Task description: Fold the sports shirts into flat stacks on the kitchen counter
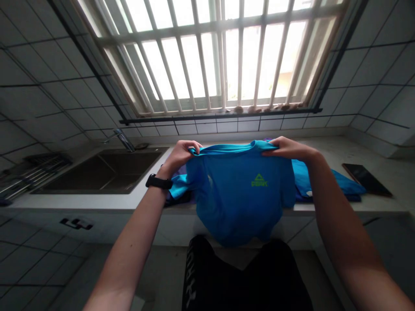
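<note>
A blue T-shirt (233, 198) with a green logo on its chest hangs down over the front edge of the counter. Its upper edge is pinched at the left by my left hand (184, 154), fingers closed on the cloth. At the other upper corner, near the collar, my right hand (287, 149) grips the same shirt. Folded blue and dark clothes (337, 183) lie on the counter beneath and beyond my right forearm. More light blue and dark cloth (180, 185) shows by my left wrist, partly hidden by the shirt.
A sink (97, 170) with a faucet (123, 140) is set into the counter (142, 183) at the left, beside a metal rack (35, 175). A dark phone (366, 179) lies at the right. Behind stands a barred window (220, 65); cabinets (119, 222) are below.
</note>
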{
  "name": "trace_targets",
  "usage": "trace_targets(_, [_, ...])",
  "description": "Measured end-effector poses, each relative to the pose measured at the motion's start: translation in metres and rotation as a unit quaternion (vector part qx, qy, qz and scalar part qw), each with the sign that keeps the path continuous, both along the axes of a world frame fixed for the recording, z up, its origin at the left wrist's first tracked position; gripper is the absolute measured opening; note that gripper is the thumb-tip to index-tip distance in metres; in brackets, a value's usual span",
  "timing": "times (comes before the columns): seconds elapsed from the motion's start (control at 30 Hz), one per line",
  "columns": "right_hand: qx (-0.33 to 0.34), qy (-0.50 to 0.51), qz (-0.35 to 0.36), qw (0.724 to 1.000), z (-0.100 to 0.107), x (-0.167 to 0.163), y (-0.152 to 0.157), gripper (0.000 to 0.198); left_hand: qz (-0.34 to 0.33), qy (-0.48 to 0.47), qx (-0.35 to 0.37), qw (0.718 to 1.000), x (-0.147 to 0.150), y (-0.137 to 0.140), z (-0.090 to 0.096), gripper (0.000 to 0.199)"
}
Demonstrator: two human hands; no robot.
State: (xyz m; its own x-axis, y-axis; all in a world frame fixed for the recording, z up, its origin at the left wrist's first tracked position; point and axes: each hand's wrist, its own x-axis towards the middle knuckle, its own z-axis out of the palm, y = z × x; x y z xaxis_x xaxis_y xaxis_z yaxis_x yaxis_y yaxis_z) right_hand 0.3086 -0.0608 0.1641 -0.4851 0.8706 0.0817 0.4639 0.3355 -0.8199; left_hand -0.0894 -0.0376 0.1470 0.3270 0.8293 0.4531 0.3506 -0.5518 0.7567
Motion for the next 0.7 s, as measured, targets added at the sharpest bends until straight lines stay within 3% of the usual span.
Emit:
trace_targets(0.07, [-0.001, -0.051, -0.016, 0.999, -0.006, -0.005, 0.013, 0.040, 0.079, 0.013, 0.033, 0.996, 0.002, 0.016, 0.002, 0.009])
trace_targets(0.13, [0.063, -0.126, -0.124, 0.982, -0.015, -0.017, 0.029, 0.032, 0.163, 0.045, 0.075, 0.983, 0.015, 0.032, 0.000, 0.006])
trace_targets(0.2, [0.158, -0.193, -0.288, 0.924, -0.028, -0.037, 0.044, 0.032, 0.238, 0.101, 0.117, 0.959, 0.036, 0.043, -0.006, 0.022])
trace_targets(0.27, [0.213, -0.216, -0.379, 0.874, -0.048, -0.061, 0.052, 0.045, 0.290, 0.184, 0.139, 0.929, 0.060, 0.046, -0.018, 0.049])
trace_targets(0.3, [0.230, -0.235, -0.383, 0.863, -0.060, -0.074, 0.053, 0.049, 0.301, 0.237, 0.134, 0.914, 0.071, 0.043, -0.026, 0.060])
trace_targets(0.37, [0.216, -0.287, -0.300, 0.884, -0.089, -0.096, 0.049, 0.055, 0.303, 0.341, 0.091, 0.885, 0.086, 0.034, -0.047, 0.068])
trace_targets(0.43, [0.136, -0.346, -0.199, 0.907, -0.118, -0.111, 0.039, 0.059, 0.285, 0.428, 0.002, 0.858, 0.091, 0.023, -0.070, 0.061])
trace_targets(0.5, [0.063, -0.384, -0.166, 0.906, -0.143, -0.120, 0.031, 0.062, 0.247, 0.487, -0.094, 0.833, 0.086, 0.015, -0.092, 0.049])
trace_targets(0.57, [0.029, -0.402, -0.164, 0.900, -0.158, -0.123, 0.029, 0.065, 0.212, 0.512, -0.136, 0.821, 0.075, 0.013, -0.108, 0.044])
trace_targets(0.7, [0.012, -0.405, -0.174, 0.897, -0.163, -0.117, 0.044, 0.067, 0.205, 0.511, -0.119, 0.826, 0.054, 0.025, -0.119, 0.043])
